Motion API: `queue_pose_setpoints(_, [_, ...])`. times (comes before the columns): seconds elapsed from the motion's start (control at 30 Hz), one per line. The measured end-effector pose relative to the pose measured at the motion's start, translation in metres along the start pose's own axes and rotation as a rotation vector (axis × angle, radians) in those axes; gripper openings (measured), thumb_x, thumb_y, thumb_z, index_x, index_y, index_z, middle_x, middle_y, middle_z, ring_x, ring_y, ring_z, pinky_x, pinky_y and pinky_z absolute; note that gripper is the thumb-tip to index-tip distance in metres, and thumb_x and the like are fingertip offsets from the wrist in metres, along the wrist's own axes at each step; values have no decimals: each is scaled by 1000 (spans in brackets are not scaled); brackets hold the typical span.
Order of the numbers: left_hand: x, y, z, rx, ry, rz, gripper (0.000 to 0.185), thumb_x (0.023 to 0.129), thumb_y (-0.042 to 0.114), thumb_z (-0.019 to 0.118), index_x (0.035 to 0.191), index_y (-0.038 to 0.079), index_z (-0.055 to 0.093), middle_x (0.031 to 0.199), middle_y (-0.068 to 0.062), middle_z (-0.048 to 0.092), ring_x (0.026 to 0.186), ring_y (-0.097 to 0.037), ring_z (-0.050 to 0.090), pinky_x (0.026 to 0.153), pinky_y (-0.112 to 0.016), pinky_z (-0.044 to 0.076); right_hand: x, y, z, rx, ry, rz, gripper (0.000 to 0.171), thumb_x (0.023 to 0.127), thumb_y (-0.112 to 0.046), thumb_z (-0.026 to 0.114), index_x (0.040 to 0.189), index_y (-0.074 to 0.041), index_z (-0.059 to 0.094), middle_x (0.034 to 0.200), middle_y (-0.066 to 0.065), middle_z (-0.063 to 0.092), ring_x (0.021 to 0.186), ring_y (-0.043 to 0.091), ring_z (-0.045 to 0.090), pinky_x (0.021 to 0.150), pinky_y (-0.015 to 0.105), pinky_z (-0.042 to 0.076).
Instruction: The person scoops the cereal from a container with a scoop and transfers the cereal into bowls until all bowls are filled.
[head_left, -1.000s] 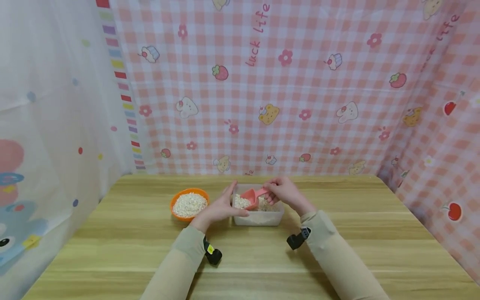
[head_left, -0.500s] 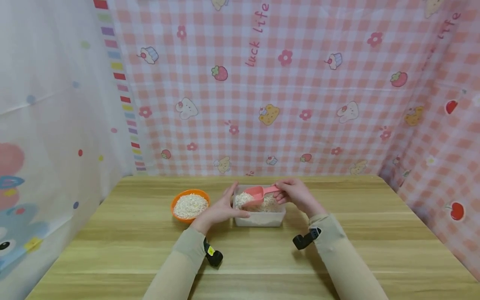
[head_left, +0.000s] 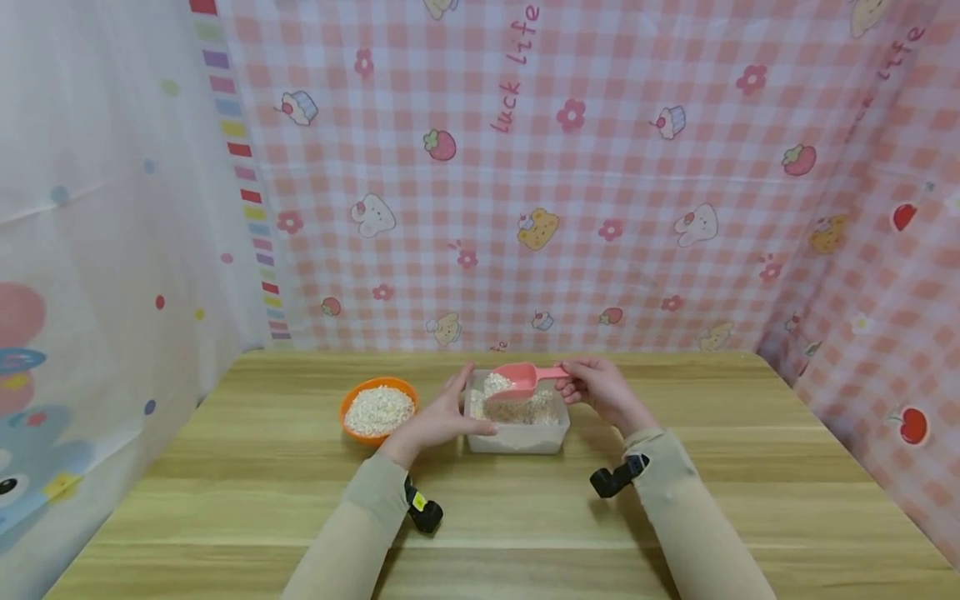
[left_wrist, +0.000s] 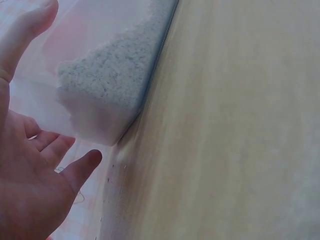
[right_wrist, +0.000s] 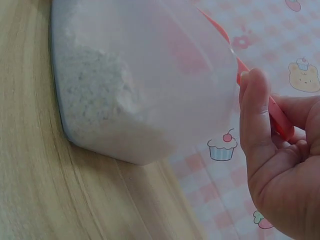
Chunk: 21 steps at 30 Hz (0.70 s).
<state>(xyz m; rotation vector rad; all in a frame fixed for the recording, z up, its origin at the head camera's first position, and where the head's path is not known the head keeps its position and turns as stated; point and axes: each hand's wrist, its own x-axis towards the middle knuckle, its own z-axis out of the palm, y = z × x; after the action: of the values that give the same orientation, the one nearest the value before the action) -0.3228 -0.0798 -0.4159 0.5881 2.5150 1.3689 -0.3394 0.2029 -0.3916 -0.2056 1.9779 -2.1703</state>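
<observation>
A clear plastic box (head_left: pixel 517 436) holding pale oat-like grain stands mid-table; its wall and grain also fill the left wrist view (left_wrist: pixel 107 95) and the right wrist view (right_wrist: pixel 115 90). My right hand (head_left: pixel 596 387) grips the handle of a pink scoop (head_left: pixel 516 379), which is level above the box with grain in its bowl. A red strip of the scoop handle (right_wrist: pixel 277 117) shows between my fingers. My left hand (head_left: pixel 438 417) lies with straight fingers against the box's left side. An orange bowl (head_left: pixel 377 408) of the same grain sits just left of that hand.
The wooden table (head_left: pixel 225 492) is boxed in by a pink checked cloth (head_left: pixel 600 167) behind and on the right, and a white printed curtain (head_left: pixel 105 250) on the left. Small black wrist cameras (head_left: pixel 423 510) hang under both sleeves.
My right hand has lifted the scoop out of the grain and up above the box, levelling it with grain inside. The left hand has stayed against the box.
</observation>
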Motion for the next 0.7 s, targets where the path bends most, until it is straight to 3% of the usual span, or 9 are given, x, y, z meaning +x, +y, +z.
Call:
queue_pose_setpoints(0.2, [-1,-2,1,4,12,5,114,75,42,82,157,26,4,162,-7,4,145,-33,8,111,-59,19,1,0,-3,32,11,3,26,103,-9,45,112,12,57,69,5,66,58,9,61,57,21,53])
queue_pose_setpoints(0.7, [0,0,0,11,10,-2,114,75,42,81,157,27,3,162,-7,2,146,-31,7,112,-58,18,2,-2,-8,33,13,7,28,102,-10,47,114,13,57,69,5,66,58,9,61,57,22,54])
